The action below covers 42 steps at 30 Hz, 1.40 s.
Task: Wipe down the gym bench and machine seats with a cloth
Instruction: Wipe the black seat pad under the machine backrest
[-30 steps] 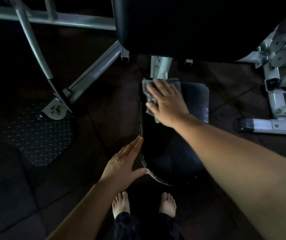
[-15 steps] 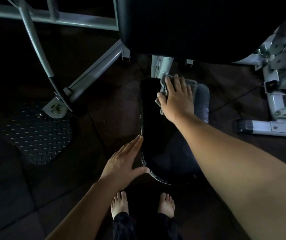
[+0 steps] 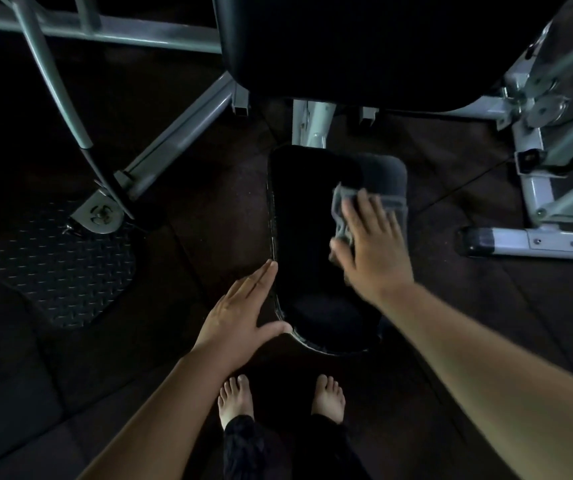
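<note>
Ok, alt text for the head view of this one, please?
A person's right hand presses a grey cloth onto a black padded seat while the left hand rests flat against its left edge. Grey machine frame behind.

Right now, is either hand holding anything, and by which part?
Nothing is gripped. The right hand presses flat on the grey cloth on the seat pad; the left hand rests against the pad's edge.

The seat [image 3: 312, 244] is black with a duller grey patch at its far right corner, and the cloth [image 3: 340, 206] on it is mid grey. The pad [image 3: 347, 46] beyond is black and the frame [image 3: 181, 136] pale grey. The plate [image 3: 63, 268] is dark with a diamond tread, and the floor [image 3: 208, 209] is dark brown.
</note>
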Motion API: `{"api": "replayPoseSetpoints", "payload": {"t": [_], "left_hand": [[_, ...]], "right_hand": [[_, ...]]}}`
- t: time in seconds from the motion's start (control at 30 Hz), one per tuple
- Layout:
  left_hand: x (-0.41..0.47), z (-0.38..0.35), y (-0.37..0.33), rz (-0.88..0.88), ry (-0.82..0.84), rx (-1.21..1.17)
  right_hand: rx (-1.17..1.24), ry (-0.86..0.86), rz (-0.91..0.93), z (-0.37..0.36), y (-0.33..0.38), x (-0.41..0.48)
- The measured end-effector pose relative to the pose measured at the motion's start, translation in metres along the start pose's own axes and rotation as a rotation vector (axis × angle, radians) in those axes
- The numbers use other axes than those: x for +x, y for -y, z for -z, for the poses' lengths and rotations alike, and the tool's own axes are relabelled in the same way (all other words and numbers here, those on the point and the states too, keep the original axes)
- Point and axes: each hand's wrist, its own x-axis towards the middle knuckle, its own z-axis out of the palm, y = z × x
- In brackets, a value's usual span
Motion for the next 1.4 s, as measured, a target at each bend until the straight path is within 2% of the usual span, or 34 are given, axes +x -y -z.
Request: {"api": "replayPoseSetpoints", "payload": {"t": [0.13, 0.23, 0.33, 0.4, 0.47, 0.57, 0.63, 0.7, 0.83, 0.93, 1.07, 1.23, 1.4], "left_hand": [[0.000, 0.000, 0.001, -0.005, 0.004, 0.000], [0.000, -0.002, 0.001, -0.009, -0.002, 0.020], [0.001, -0.003, 0.000, -0.011, -0.010, 0.026], [0.001, -0.002, 0.000, -0.006, -0.009, 0.018], [0.000, -0.002, 0.000, -0.006, -0.012, 0.006], [0.000, -0.001, 0.001, -0.005, -0.010, 0.003], [0.000, -0.002, 0.000, -0.006, -0.015, -0.002], [0.001, -0.004, 0.001, -0.015, -0.023, -0.005], [0.001, -0.005, 0.002, -0.026, -0.050, 0.008], [0.000, -0.006, 0.000, -0.016, -0.052, 0.008], [-0.002, -0.008, 0.000, -0.009, -0.061, -0.035], [-0.001, -0.005, 0.002, -0.012, -0.049, -0.025], [-0.004, -0.004, 0.000, 0.007, -0.036, -0.016]], "right_hand": [[-0.062, 0.099, 0.120, -0.013, 0.017, -0.101], [-0.048, 0.091, 0.152, -0.011, -0.003, -0.073], [-0.026, 0.033, -0.059, -0.005, -0.008, -0.017], [-0.021, 0.033, -0.138, -0.008, 0.009, -0.013], [-0.027, 0.039, -0.071, -0.014, 0.032, -0.043], [-0.092, 0.125, 0.131, -0.022, 0.055, -0.095], [-0.074, 0.132, 0.189, -0.020, 0.054, -0.083], [-0.052, 0.092, 0.162, -0.018, 0.057, -0.045], [-0.046, 0.090, -0.004, -0.019, 0.089, 0.007], [-0.048, 0.067, 0.071, -0.024, 0.094, -0.030], [-0.111, 0.166, 0.205, -0.012, 0.062, -0.053], [-0.104, 0.148, 0.124, -0.007, 0.061, 0.000], [-0.069, 0.145, 0.228, -0.020, 0.066, -0.077]]}}
